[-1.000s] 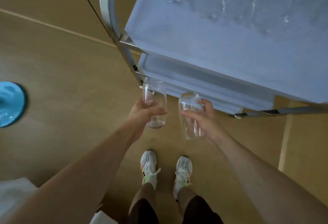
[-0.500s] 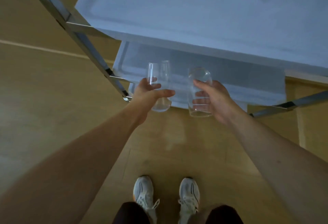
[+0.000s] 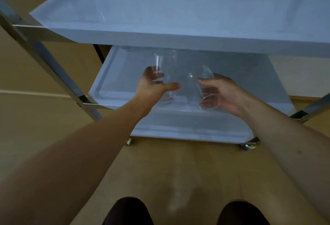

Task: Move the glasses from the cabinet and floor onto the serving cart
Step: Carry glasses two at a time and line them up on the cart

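Meanwhile, both glasses had moved from the cart's edge to over its middle shelf (image 3: pixel 114 75); the left hand (image 3: pixel 153 86) gripped one glass (image 3: pixel 165 75), the right hand (image 3: pixel 220 92) the other glass (image 3: pixel 200 85).

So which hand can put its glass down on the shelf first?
Probably the left hand. Its glass stands upright, base low over the middle shelf. The right hand holds its glass tilted, so it likely needs straightening first.
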`<state>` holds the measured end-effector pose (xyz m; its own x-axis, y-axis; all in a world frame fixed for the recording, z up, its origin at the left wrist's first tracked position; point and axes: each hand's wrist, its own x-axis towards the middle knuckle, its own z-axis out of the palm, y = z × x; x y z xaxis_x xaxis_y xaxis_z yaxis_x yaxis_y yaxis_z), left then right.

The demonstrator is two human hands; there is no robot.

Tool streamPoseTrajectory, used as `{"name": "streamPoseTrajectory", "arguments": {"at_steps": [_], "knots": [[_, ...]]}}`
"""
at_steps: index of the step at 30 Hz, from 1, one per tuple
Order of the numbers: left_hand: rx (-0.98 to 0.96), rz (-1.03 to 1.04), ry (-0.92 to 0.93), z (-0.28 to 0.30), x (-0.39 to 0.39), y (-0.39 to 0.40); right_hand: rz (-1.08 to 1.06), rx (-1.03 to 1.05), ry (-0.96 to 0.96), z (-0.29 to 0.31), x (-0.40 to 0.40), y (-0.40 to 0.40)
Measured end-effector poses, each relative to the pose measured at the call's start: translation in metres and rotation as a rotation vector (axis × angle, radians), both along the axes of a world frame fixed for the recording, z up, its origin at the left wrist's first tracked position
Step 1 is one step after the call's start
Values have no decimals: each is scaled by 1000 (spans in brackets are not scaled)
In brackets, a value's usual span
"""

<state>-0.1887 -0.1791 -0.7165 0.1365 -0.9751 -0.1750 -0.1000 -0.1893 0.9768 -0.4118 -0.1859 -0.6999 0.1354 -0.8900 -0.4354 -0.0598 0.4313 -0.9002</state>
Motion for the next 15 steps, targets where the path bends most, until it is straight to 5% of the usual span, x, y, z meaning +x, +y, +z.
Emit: {"name": "streamPoseTrajectory", "arguments": {"at_steps": [6,15], "knots": [[-153,6,56,-35,-4,-32,-32,-173,79,-27,3,-20],[-287,1,41,-55,0,-54,-354,-530,229,-29,12,-35]]}}
